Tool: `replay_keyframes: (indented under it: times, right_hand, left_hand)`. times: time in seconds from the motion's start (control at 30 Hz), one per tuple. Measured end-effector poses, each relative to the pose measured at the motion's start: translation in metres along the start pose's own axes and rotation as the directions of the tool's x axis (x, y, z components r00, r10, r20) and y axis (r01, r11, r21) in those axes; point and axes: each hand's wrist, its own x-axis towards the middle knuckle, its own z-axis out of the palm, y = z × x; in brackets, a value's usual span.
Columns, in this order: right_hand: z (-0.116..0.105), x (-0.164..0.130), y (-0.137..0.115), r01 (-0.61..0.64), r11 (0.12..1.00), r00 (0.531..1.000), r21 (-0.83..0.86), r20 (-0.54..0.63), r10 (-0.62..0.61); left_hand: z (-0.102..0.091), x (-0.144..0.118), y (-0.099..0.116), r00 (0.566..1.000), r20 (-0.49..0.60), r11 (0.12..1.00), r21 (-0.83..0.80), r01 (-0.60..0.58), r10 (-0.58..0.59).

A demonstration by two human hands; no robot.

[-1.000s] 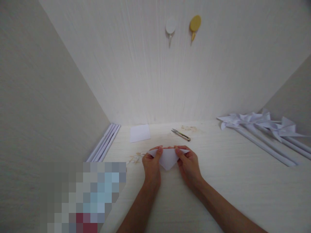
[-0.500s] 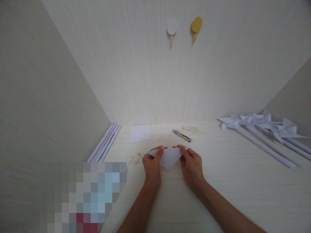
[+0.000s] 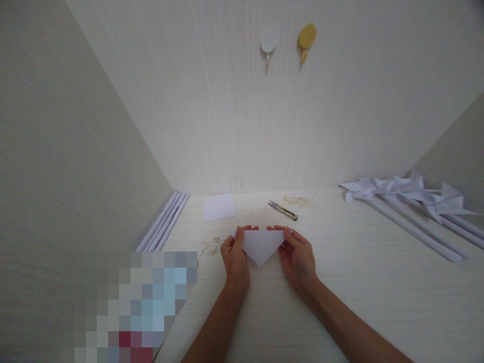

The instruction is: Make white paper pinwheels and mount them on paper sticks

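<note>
A pale wood-grain table (image 3: 340,282) fills the lower half of the frame, boxed in by matching walls at the back and on both sides. On the back wall, near the top centre, hang two small hooks, one white (image 3: 268,44) and one yellow (image 3: 306,38).

At the right edge of the frame lies a row of white paper pinwheels (image 3: 408,194) on long rolled sticks, the sticks running down toward the lower right. Along the foot of the left wall, at middle left, lies a bundle of white rolled sticks (image 3: 162,222), pointing toward the far corner. A blurred-out patch covers the lower left.

Dead centre, just below the middle of the frame, the person holds a folded white paper triangle (image 3: 261,244). Its long folded edge runs left to right across the picture, on the far side from the person, and its point faces back toward them. The left hand (image 3: 235,257) pinches the left corner and the right hand (image 3: 299,254) pinches the right corner, so the paper sits squarely between the two, equally near to each.

Beyond the triangle, toward the back wall, a flat white paper square (image 3: 219,207) lies up and to the left, and small thread snips (image 3: 283,210) lie just up and to the right. Neither touches the hands; nothing lies between the hands and the triangle.
</note>
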Motion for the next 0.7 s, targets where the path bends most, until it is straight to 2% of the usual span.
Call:
replay_keyframes:
  times: [0.37,0.47,0.7]
  right_hand:
    - [-0.0004,-0.0022,-0.0015,-0.027,0.999,0.999,0.030,0.040,0.026]
    - [-0.0004,-0.0019,-0.0018,-0.028,0.999,0.998,0.029,0.058,0.026]
    - [0.0025,-0.0015,-0.0002,-0.004,0.999,1.000,-0.040,-0.025,0.003]
  left_hand:
    - [-0.0013,-0.0009,0.0038,0.998,-0.059,0.999,-0.039,0.025,-0.028]
    - [-0.0010,-0.0009,0.0044,0.998,-0.069,0.999,-0.035,-0.003,0.001]
    - [-0.0024,-0.0004,0.0034,0.997,-0.053,0.998,0.017,-0.052,0.053]
